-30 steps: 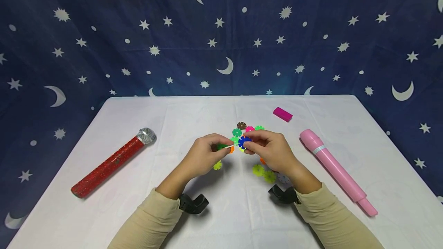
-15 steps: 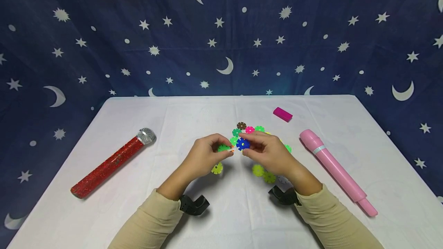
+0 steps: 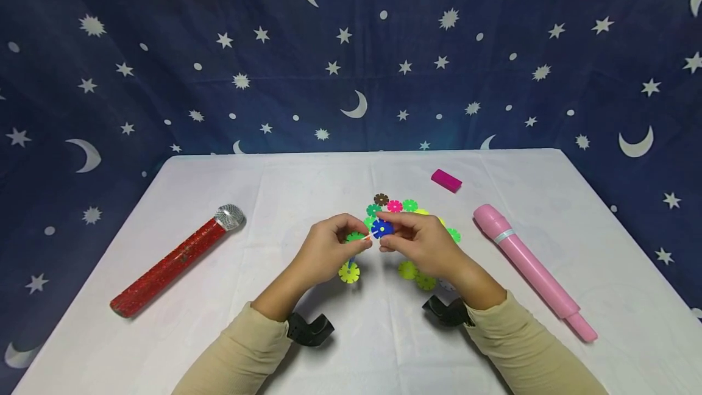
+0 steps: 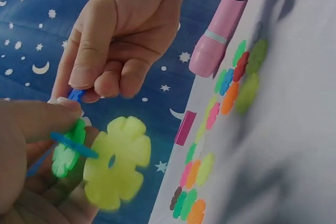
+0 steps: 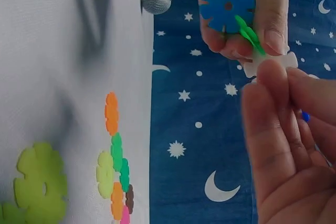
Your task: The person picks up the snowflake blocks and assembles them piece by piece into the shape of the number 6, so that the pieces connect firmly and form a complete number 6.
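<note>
In the head view my left hand (image 3: 329, 245) pinches a short chain of interlocked, notched flower discs over the middle of the table. A yellow disc (image 4: 118, 169) ends the chain, followed by a light-blue disc (image 5: 216, 10), a green disc (image 4: 64, 158) and a white disc (image 5: 286, 61) at my left fingertips. My right hand (image 3: 425, 242) pinches a dark-blue disc (image 3: 382, 229) between thumb and fingers. It stands right at the white disc's edge, the two hands almost meeting. Fingers hide much of that spot in both wrist views.
Behind and beside the hands lie several loose discs, among them a brown disc (image 3: 381, 199), a pink disc (image 3: 394, 206) and a yellow-green disc (image 3: 425, 281). A red microphone (image 3: 175, 261) lies left, a pink microphone (image 3: 532, 273) right, and a magenta block (image 3: 446, 180) at the back.
My right hand has brought the dark-blue disc slightly left towards the white one. The chain in my left hand has turned, its yellow end now lower and facing the head camera more.
</note>
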A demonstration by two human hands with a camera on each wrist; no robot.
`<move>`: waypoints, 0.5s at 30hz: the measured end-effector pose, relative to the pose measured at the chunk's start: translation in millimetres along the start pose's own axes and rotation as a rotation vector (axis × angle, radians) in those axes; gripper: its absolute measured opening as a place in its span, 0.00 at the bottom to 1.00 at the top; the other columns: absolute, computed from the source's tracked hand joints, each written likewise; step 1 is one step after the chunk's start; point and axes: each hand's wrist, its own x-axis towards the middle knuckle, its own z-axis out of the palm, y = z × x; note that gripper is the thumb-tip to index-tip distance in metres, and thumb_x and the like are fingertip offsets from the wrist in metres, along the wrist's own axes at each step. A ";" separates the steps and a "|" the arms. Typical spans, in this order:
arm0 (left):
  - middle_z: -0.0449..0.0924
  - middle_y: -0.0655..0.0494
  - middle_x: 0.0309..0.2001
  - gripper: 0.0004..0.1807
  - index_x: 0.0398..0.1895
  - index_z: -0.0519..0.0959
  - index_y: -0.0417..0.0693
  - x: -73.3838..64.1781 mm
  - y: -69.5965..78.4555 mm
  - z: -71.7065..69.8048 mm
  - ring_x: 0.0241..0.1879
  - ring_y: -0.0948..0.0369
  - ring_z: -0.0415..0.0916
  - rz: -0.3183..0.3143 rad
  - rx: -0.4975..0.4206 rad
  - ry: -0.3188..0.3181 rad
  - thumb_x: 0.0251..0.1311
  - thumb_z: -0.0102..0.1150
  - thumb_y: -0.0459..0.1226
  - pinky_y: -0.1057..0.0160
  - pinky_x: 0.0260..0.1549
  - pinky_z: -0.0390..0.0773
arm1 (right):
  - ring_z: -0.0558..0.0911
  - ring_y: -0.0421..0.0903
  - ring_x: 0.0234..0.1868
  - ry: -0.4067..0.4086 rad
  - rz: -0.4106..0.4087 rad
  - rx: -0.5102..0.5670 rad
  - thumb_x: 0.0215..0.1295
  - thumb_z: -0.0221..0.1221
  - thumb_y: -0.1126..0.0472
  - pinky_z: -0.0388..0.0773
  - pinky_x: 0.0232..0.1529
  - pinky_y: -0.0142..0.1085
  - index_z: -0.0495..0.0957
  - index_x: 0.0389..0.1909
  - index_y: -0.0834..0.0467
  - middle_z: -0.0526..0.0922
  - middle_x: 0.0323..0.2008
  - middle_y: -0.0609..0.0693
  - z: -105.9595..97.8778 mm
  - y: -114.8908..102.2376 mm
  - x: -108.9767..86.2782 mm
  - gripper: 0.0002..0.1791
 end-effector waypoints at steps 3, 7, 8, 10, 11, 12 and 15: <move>0.82 0.56 0.46 0.20 0.57 0.77 0.45 -0.1 -1.6 1.4 0.40 0.57 0.77 0.025 -0.001 -0.051 0.62 0.67 0.34 0.60 0.40 0.78 | 0.87 0.45 0.35 -0.033 0.027 0.004 0.62 0.65 0.73 0.83 0.42 0.34 0.73 0.62 0.73 0.85 0.35 0.54 -2.9 -0.1 1.2 0.27; 0.81 0.52 0.53 0.30 0.71 0.67 0.50 -0.1 -3.4 1.3 0.48 0.56 0.79 0.028 0.003 -0.091 0.66 0.62 0.35 0.55 0.49 0.77 | 0.86 0.47 0.39 -0.028 0.066 -0.039 0.61 0.67 0.72 0.83 0.43 0.35 0.71 0.65 0.69 0.83 0.42 0.58 -11.9 2.4 1.6 0.30; 0.82 0.51 0.53 0.31 0.72 0.67 0.51 -0.1 -3.4 0.8 0.48 0.56 0.80 0.026 0.001 -0.093 0.66 0.61 0.35 0.55 0.48 0.78 | 0.86 0.47 0.39 -0.010 0.077 -0.073 0.61 0.67 0.71 0.83 0.43 0.35 0.72 0.65 0.67 0.83 0.43 0.59 -14.9 3.7 1.5 0.30; 0.82 0.51 0.51 0.30 0.72 0.68 0.54 0.0 -4.3 0.0 0.44 0.58 0.80 0.015 0.004 -0.095 0.67 0.61 0.36 0.56 0.44 0.79 | 0.85 0.48 0.42 0.021 0.109 -0.150 0.62 0.67 0.69 0.82 0.45 0.38 0.75 0.62 0.66 0.84 0.46 0.59 -20.9 7.6 1.9 0.26; 0.82 0.51 0.51 0.29 0.71 0.70 0.55 0.1 -4.5 -0.6 0.42 0.58 0.79 0.013 0.008 -0.097 0.67 0.62 0.36 0.57 0.42 0.80 | 0.85 0.48 0.42 0.031 0.128 -0.197 0.63 0.67 0.68 0.82 0.46 0.40 0.77 0.60 0.65 0.84 0.46 0.59 -23.7 9.8 2.3 0.24; 0.82 0.51 0.51 0.28 0.71 0.71 0.55 0.3 -4.9 -1.1 0.40 0.59 0.79 0.010 0.010 -0.101 0.67 0.62 0.36 0.59 0.40 0.80 | 0.85 0.49 0.44 0.029 0.151 -0.245 0.63 0.67 0.66 0.82 0.46 0.42 0.78 0.59 0.64 0.84 0.47 0.59 -26.2 11.7 2.7 0.23; 0.82 0.52 0.50 0.27 0.68 0.74 0.56 -0.1 -4.8 -2.6 0.39 0.59 0.79 -0.003 0.015 -0.103 0.66 0.64 0.38 0.60 0.38 0.81 | 0.83 0.53 0.47 -0.021 0.234 -0.391 0.64 0.67 0.62 0.81 0.49 0.48 0.80 0.57 0.62 0.84 0.49 0.58 -33.6 17.3 4.7 0.21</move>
